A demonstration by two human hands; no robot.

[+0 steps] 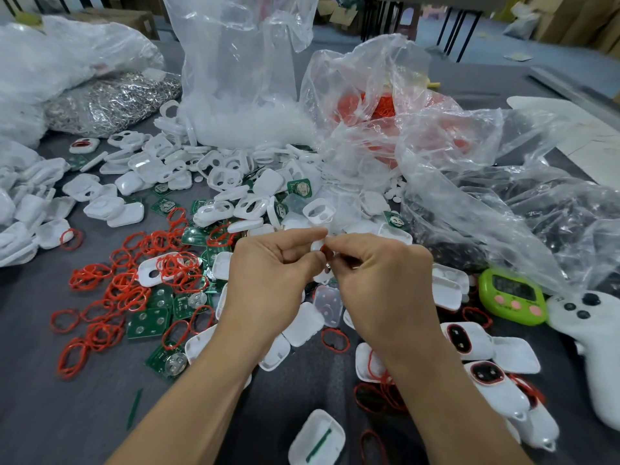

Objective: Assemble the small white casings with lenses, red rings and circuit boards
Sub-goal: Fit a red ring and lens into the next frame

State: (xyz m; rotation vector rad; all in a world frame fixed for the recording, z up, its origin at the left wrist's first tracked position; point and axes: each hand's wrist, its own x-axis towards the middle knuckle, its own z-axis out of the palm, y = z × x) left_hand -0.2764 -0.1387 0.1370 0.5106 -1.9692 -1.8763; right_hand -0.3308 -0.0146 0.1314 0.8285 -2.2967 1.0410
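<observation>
My left hand and my right hand meet above the middle of the table, both gripping one small white casing. A bit of red ring shows between my fingertips at the casing; most of the casing is hidden by my fingers. Loose red rings lie in a heap at the left. Green circuit boards are scattered below them. White casing halves cover the table behind my hands. Assembled casings with red-rimmed windows lie at the lower right.
Clear plastic bags stand behind: one of white parts, one of red rings, one of metal pieces, one of dark parts. A green timer and a white controller sit at the right.
</observation>
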